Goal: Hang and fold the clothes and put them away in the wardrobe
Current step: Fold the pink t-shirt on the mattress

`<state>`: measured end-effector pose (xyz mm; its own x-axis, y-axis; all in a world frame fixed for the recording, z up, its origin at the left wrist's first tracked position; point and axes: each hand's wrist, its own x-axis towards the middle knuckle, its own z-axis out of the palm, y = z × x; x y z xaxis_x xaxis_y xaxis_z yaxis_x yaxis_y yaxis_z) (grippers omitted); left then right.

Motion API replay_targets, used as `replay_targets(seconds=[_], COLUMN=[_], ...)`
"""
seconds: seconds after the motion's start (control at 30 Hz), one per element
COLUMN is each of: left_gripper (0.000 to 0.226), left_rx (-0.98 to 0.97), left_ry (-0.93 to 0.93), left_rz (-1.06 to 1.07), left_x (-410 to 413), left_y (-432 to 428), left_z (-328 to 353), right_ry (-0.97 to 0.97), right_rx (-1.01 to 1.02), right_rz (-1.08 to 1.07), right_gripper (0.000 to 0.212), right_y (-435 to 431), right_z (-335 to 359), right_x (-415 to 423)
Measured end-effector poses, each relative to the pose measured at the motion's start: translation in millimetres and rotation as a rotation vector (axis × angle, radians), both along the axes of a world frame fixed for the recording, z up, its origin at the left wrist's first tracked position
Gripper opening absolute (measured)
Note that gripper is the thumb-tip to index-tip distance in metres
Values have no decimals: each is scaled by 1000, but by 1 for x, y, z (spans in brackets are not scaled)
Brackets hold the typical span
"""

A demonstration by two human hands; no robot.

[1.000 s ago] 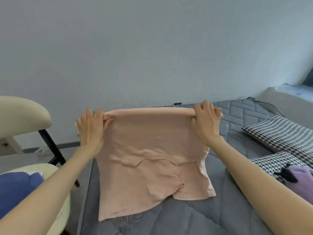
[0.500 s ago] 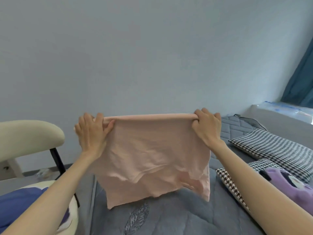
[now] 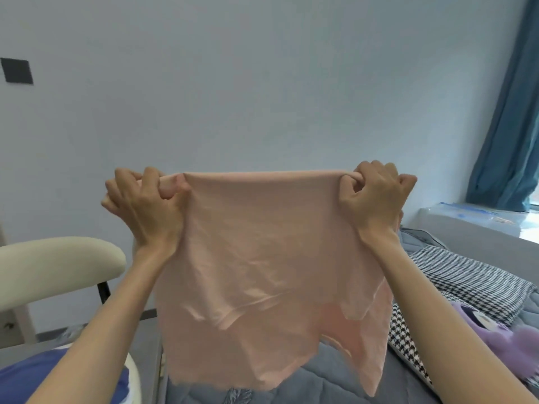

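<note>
A pale pink garment (image 3: 268,272) hangs folded over in the air in front of me, above the grey quilted bed (image 3: 320,383). My left hand (image 3: 145,205) grips its top left corner with curled fingers. My right hand (image 3: 376,196) grips the top right corner the same way. The top edge is stretched straight between both hands. The lower hem hangs uneven, clear of the bed. No wardrobe shows in this view.
A cream chair (image 3: 55,266) stands at the left with blue cloth (image 3: 43,380) on its seat. Houndstooth pillows (image 3: 466,284) and a purple plush toy (image 3: 495,336) lie on the bed at the right. A blue curtain (image 3: 510,126) hangs by the window.
Both hands have raised the pink garment off the bed and higher in front of me. Their fingers have curled tighter round the top edge. The view has tilted up.
</note>
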<state>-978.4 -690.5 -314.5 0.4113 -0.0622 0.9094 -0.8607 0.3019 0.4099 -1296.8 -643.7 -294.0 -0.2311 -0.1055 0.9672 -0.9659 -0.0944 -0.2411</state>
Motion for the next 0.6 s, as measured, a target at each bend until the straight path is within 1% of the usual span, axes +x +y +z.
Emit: replay_targets(seconds=[0.07,0.1,0.17,0.23,0.27,0.37,0.43,0.53,0.6], left_gripper=[35,35,36,36,38,47,51,53,53], left_rx=[27,75,227,418,529,859,1004,1161,1254], left_ry=[-32,-66,-173,-332,-410,-579,-669,-765,-798], left_rz=[6,6,15,38,36,-6,-29,-80,-98], left_x=[1,1,2,2,1,-6,-10,-12,-15], left_y=[2,0,-8,-22,-29,-50,-64,-85,-100], left_z=[-4,-10,-30,-57,-72,-120,-149,-183,-199], right_ry=[4,9,34,66,69,101,166,281,342], right_rx=[55,133,347,588,703,1023,1192,1325,1358], right_rz=[13,9,-5,13,27,57,60,26,-28], right_gripper=[21,25,33,35,31,10,10,12,14], right_y=[-2,-7,-21,-36,-44,-64,-78,-101,-118], right_z=[-6,-14,-36,-68,-85,-133,-157,-190,-209], right_x=[1,0,-5,-15,-21,-39,-48,-61,-69])
